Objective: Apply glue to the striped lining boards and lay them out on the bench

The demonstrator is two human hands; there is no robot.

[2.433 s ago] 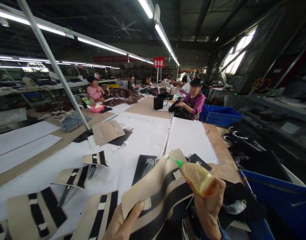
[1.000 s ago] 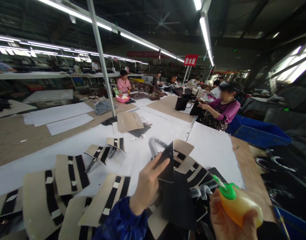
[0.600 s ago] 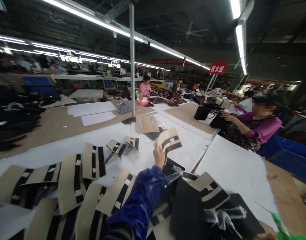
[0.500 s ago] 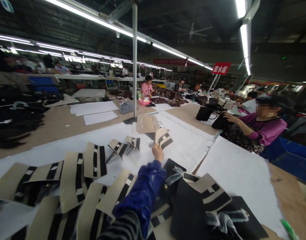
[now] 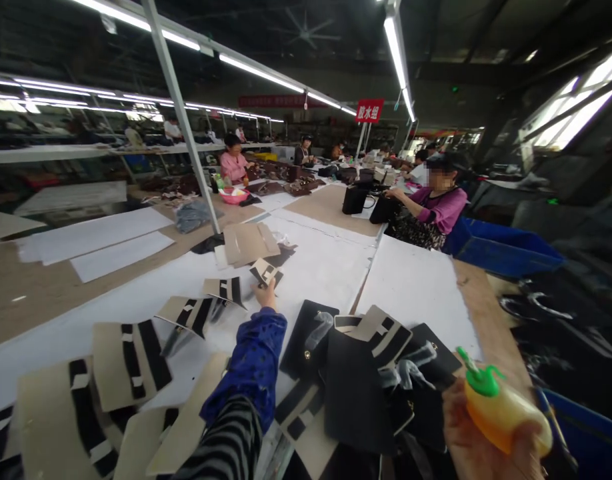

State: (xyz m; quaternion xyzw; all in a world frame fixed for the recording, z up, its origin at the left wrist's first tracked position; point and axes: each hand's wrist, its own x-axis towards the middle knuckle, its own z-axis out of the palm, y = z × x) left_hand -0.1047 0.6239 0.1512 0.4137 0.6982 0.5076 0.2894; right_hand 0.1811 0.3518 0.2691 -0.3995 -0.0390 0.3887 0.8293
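A striped panel (image 5: 266, 272) is pinched far out on the counter (image 5: 316, 267) by the left hand (image 5: 269, 293); a glue bottle (image 5: 503, 410) is gripped by the right hand (image 5: 479, 447). Several panels are laid out already; a pile (image 5: 366, 380) is left.

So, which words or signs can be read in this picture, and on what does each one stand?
"胶水组": white characters on the red hanging sign.
Red banner on the far wall: too small and blurred to read.
Glue bottle in the right hand: no label shows.
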